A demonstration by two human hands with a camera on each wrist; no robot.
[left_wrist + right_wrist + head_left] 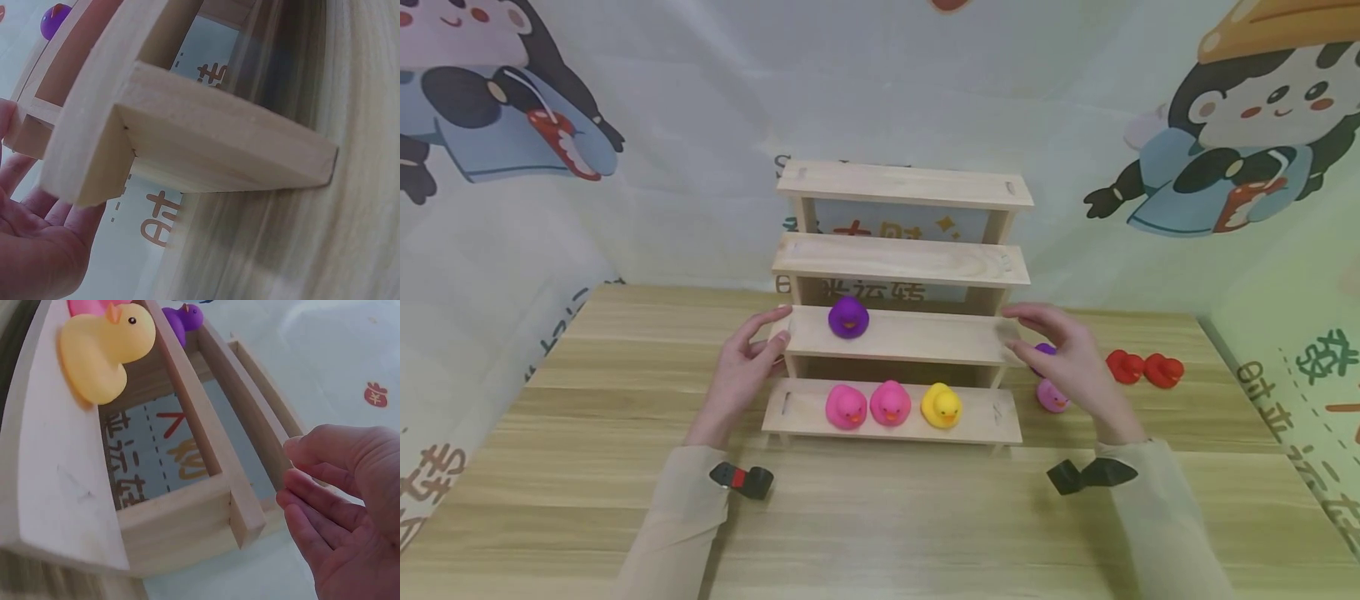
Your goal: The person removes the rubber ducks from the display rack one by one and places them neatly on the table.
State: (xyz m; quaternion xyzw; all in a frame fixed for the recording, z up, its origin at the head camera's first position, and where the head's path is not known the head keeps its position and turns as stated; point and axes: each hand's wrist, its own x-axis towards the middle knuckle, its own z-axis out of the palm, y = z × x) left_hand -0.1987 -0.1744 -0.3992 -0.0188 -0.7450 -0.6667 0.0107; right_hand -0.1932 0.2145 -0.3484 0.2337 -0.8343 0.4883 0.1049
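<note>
We list left hand and right hand, thumbs parted from fingers, at respective ends of the wooden stand; purple duck on its second-lowest tier, yellow duck on its lowest. An uneven push could, we judge, tilt it and topple both ducks.

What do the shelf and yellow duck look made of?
Shelf: wood, apparently unpainted and matte; pale, with faint grain on the boards.
Yellow duck: probably soft rubber or vinyl, smooth with a dull sheen; rounded, moulded-looking form. Hard plastic can't be ruled out.
</note>
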